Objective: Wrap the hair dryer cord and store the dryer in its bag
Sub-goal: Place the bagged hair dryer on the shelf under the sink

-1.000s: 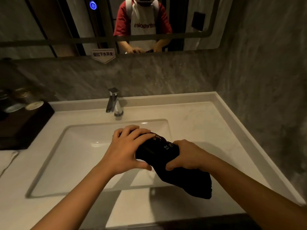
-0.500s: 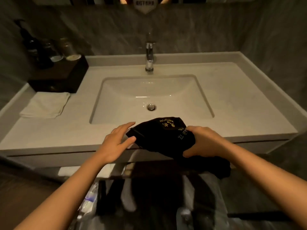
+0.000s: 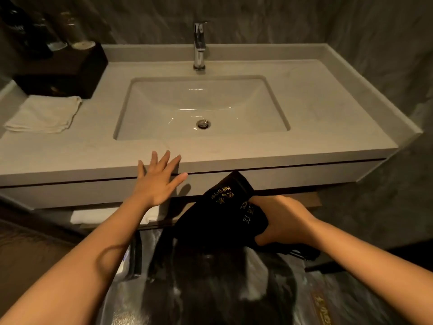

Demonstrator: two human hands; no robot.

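A black cloth hair dryer bag (image 3: 225, 207) with gold lettering hangs in front of the vanity's drawer front, below the counter edge. My right hand (image 3: 278, 221) grips it from the right side. The bag bulges; the dryer and its cord are hidden inside or out of sight. My left hand (image 3: 157, 181) is flat and spread, fingers apart, against the front edge of the counter (image 3: 93, 156), holding nothing.
A white sink (image 3: 145, 109) with a chrome faucet (image 3: 199, 45) sits in the counter. A folded white towel (image 3: 44, 113) and a dark tray box (image 3: 65, 73) with glasses are at the left. A shelf with white towels (image 3: 82, 215) and plastic-wrapped items (image 3: 328, 296) lie below.
The bag has come off the counter and dropped below its edge in my right hand. My left hand has let go of it and spread open against the counter front. The view tilted downward.
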